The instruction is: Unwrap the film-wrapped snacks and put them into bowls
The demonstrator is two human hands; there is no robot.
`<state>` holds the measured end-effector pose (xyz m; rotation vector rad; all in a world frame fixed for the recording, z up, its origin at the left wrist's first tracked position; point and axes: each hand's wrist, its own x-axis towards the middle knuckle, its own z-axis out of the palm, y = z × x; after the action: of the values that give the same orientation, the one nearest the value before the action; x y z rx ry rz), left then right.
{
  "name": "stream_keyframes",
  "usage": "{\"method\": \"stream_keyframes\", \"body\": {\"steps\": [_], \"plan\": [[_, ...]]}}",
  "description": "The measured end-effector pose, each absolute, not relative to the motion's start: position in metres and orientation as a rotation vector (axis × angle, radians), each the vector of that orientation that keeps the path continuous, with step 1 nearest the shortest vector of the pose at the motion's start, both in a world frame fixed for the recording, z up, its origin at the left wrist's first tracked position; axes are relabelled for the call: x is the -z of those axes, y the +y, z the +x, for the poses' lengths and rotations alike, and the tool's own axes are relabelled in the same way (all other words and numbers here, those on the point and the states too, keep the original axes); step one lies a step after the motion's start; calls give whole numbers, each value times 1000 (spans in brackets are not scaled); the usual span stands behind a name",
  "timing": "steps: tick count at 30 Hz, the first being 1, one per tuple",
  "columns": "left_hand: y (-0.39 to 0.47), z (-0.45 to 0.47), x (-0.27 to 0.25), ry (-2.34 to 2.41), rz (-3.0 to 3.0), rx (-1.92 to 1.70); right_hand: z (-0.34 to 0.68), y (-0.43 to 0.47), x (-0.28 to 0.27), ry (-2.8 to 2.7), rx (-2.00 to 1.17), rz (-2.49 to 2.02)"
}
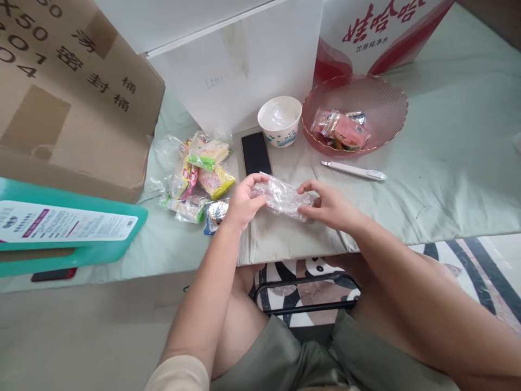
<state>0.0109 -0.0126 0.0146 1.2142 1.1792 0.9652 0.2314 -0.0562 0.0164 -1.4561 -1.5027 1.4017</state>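
Between my two hands is a crinkled clear plastic bag [283, 196], held just above the table's front edge. The fingers and thumb of my left hand [245, 201] pinch its left end. At its right end, my right hand [328, 203] grips it with thumb and fingers. Whether anything lies inside the bag I cannot tell. Left of my left hand is a pile of wrapped snacks [209, 174], with a blue packet [215, 216] close to the wrist. A black phone [255, 153] lies flat just beyond my left fingers.
A paper bowl [280, 120] with clear plastic in it stands behind the phone. Right of it, a pink ribbed bowl [391, 119] holds several packets [348, 130]. A white utility knife [354, 170] lies in front. Cartons [252, 60] line the back; a green jug [134, 225] stands left.
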Motion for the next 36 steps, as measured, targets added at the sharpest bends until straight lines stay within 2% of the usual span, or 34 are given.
{"method": "stream_keyframes", "body": {"steps": [4,7,9,13,16,20,23,28,34,36], "plan": [[-12,9,-11,1139,1361,-883,235,-57,-19,-1371,-1293,-1300],[-14,11,-9,1089,1546,-835,231,-57,-21,-1423,-1489,-1300],[-16,13,-10,1144,1724,-961,226,-57,-21,-1577,-1581,-1366],[-26,23,-18,1214,2172,-1421,221,-59,-21,-1660,-1455,-1491],[-34,35,-21,1143,2393,-1269,221,-60,-22,-1614,-1461,-1368],[-34,43,-17,1058,2148,-876,222,-60,-23,-1451,-1556,-1158],[-29,43,-14,936,1842,-730,223,-59,-22,-1333,-1571,-1051],[-27,45,-12,996,1513,-720,223,-58,-20,-1339,-1511,-1089],[-25,44,-10,1065,1332,-745,224,-61,-13,-1406,-1005,-1379],[-24,43,-9,1041,1277,-738,223,-61,-12,-1455,-1072,-1372]]}}
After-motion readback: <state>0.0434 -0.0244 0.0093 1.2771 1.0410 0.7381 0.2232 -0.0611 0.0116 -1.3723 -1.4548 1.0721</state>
